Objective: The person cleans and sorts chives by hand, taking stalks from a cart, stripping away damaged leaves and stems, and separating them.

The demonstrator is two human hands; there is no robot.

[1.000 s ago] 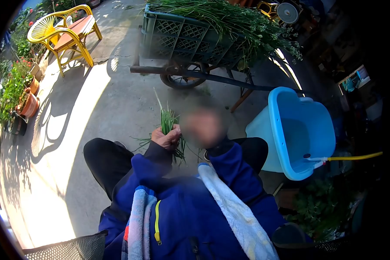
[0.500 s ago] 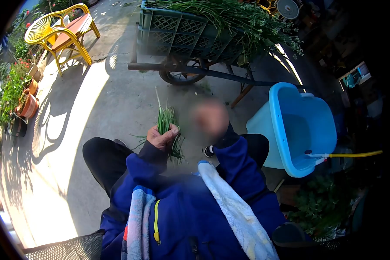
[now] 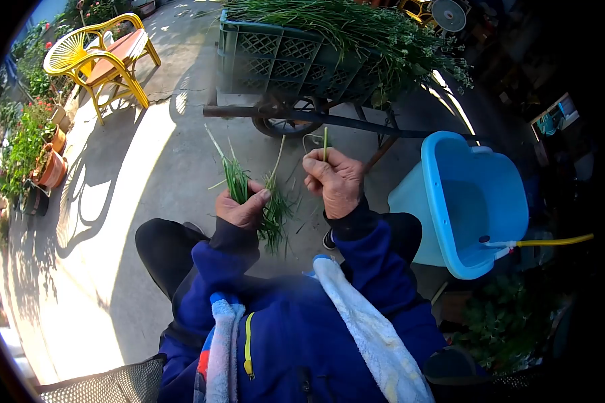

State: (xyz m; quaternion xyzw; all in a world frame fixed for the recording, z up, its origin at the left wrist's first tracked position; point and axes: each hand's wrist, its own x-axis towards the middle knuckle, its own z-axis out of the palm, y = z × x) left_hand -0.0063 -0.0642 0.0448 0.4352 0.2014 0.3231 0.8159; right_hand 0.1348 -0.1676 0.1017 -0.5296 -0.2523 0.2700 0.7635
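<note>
My left hand [image 3: 240, 207] is closed round a bunch of thin green stalks [image 3: 236, 180], whose pale ends point up and away from me. More green stalks [image 3: 273, 215] show just right of that hand, over the concrete between my knees. To the right, my right hand [image 3: 336, 180] pinches a short green stem [image 3: 325, 144] that stands upright between thumb and fingers. A gap separates the two hands. Beyond them, a dark green crate [image 3: 269, 57] heaped with long leafy stalks [image 3: 356, 30] rests on a wheeled cart [image 3: 282, 113].
A light blue tub [image 3: 437, 201] with a yellow hose [image 3: 551, 241] stands at my right. At the back left is a yellow chair [image 3: 117, 50], near potted plants [image 3: 50, 168]. A towel [image 3: 363, 322] hangs over my blue jacket.
My right hand, blurred before, now shows clearly with a stem in its pinch. My left hand has shifted slightly left, and its bunch now leans left with stalks spread apart.
</note>
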